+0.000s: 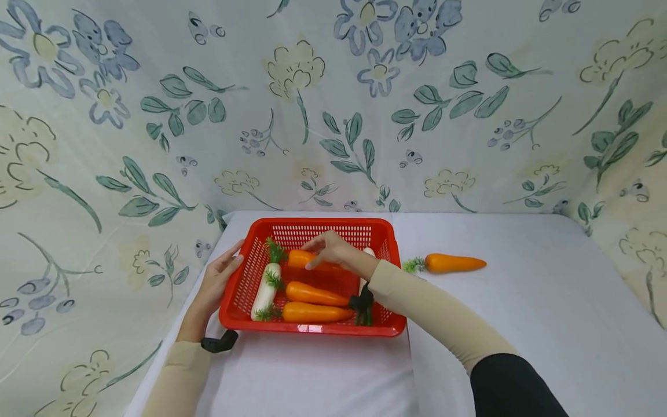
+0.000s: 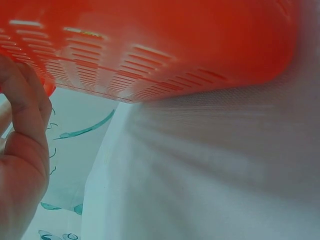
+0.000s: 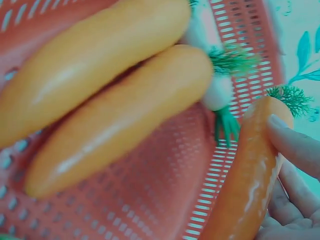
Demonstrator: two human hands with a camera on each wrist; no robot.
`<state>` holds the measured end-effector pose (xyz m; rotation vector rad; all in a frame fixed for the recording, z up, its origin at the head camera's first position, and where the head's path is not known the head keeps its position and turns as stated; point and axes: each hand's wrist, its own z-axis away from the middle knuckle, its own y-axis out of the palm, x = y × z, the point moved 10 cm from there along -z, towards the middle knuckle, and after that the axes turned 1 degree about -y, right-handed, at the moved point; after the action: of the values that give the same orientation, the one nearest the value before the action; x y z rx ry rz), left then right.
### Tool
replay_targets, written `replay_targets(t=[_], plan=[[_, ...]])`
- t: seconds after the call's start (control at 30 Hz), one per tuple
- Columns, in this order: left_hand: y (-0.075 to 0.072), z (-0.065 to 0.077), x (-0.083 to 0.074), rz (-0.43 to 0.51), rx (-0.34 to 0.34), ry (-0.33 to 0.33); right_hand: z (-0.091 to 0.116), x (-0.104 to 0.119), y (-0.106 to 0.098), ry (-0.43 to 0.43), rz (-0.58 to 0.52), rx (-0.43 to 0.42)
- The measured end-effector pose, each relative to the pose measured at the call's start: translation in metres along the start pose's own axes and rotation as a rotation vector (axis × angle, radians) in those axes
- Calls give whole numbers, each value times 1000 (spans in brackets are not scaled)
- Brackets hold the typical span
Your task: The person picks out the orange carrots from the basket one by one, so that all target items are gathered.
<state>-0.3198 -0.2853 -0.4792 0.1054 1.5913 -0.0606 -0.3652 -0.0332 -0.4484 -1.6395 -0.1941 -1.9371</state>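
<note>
A red plastic basket [image 1: 333, 329] with slotted walls sits on the white-covered table. At its left side my left hand [image 1: 213, 284] grips the rim; the left wrist view shows fingers [image 2: 27, 100] bent against the outer wall. My right hand [image 1: 333, 250] reaches into the basket's far part and pinches an orange carrot [image 3: 245, 175] near its leafy end, thumb on one side and fingers on the other. Two more carrots, a middle one [image 1: 316, 293] and a near one [image 1: 316, 313], lie side by side below it. A white radish [image 1: 267, 288] with green leaves lies along the left wall.
Partly behind my right wrist, another white vegetable [image 1: 363, 284] lies at the basket's right end, green stalks toward me. Outside, right of the basket, a carrot [image 1: 454, 263] rests on the tablecloth [image 1: 542, 324]. A flowered curtain [image 1: 333, 116] stands behind and left of the table.
</note>
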Motion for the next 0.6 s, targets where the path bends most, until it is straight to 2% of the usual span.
replay_targets(t=[0.17, 0.37, 0.6], plan=[[2, 1, -4, 13, 17, 30, 9, 18, -11, -39, 17, 19], [2, 2, -4, 0, 13, 28, 26, 36, -29, -91, 49, 38], [3, 2, -4, -5, 14, 33, 50, 41, -53, -116, 87, 46]])
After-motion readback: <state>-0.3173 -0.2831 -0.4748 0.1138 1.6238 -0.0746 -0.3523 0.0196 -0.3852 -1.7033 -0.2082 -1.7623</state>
